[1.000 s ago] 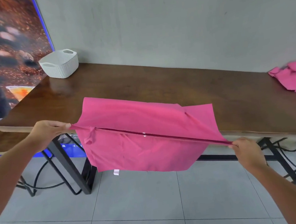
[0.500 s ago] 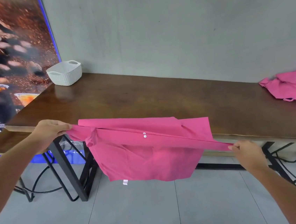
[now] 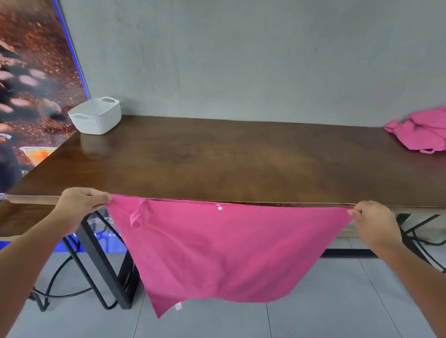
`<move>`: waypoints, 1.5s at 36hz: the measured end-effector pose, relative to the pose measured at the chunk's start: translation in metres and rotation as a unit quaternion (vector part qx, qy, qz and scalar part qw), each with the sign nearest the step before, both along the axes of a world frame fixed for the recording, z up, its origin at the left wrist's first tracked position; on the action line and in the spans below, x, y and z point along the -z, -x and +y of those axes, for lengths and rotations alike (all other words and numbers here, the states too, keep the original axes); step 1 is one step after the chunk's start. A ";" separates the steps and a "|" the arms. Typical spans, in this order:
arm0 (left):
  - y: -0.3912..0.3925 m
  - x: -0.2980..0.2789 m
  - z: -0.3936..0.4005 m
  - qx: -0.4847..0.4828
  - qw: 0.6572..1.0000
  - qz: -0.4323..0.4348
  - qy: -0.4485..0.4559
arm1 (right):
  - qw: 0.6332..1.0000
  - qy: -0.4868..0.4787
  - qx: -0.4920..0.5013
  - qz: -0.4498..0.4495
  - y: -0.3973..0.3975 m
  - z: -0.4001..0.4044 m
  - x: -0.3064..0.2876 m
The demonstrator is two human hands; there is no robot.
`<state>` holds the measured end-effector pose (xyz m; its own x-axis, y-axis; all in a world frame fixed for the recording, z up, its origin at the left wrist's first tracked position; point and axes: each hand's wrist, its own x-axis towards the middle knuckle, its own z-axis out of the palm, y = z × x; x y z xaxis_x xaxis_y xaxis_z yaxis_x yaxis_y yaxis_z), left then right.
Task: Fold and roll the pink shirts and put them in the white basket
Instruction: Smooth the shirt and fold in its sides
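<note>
L hand [image 3: 82,204] & R hand [image 3: 374,223] each pinch a top corner of the shirt [image 3: 225,251], hanging off table [image 3: 215,158] front edge. Basket [image 3: 97,118] looks empty, pile [image 3: 438,129] waits: prob. barely begun.

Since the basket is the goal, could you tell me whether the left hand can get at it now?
Probably not yet: the left hand grips the pink shirt, and the white basket sits at the table's far corner.

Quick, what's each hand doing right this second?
Left hand: closed, gripping one end of the pink shirt.
Right hand: closed, pinching the shirt's other end.
</note>
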<state>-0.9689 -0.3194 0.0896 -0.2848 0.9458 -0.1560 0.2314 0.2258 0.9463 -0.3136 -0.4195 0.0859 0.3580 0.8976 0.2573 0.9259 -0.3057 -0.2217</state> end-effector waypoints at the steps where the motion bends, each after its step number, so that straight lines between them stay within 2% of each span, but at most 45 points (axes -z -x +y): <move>1: -0.001 -0.002 0.000 0.002 1.000 -0.005 -0.001 | 1.000 0.005 0.005 0.006 0.001 0.000 0.000; 6: -0.001 -0.004 -0.003 -0.004 1.000 -0.011 0.002 | 0.999 0.003 0.017 0.045 0.006 0.002 -0.002; 16: 0.000 0.012 0.000 0.013 0.997 0.070 -0.019 | 0.994 -0.046 0.001 0.101 0.015 0.005 -0.001; 20: -0.003 0.012 0.001 0.020 0.996 0.078 -0.032 | 0.987 -0.061 0.009 0.147 0.013 0.011 0.004; 26: -0.007 0.014 0.014 -0.002 0.999 -0.004 -0.038 | 0.971 -0.111 0.036 0.208 0.014 0.024 0.010; 32: -0.011 0.024 0.037 -0.021 0.999 0.020 -0.035 | 0.956 -0.122 0.051 0.262 0.021 0.047 0.021; 43: -0.050 0.036 0.094 -0.149 0.984 0.091 -0.032 | 0.966 -0.078 0.119 0.217 0.042 0.107 0.036; 46: -0.054 0.046 0.103 -0.157 0.980 0.120 -0.028 | 0.964 -0.072 0.145 0.210 0.039 0.124 0.054; 54: -0.053 0.072 0.122 -0.151 0.952 0.266 0.009 | 0.975 -0.049 0.179 0.125 0.039 0.152 0.075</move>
<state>-0.9157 -0.1978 0.0172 -0.5863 0.8070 0.0712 0.5995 0.3731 0.7081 -0.3529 -0.2675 0.0104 0.7061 0.6792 0.2000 0.6772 -0.5654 -0.4709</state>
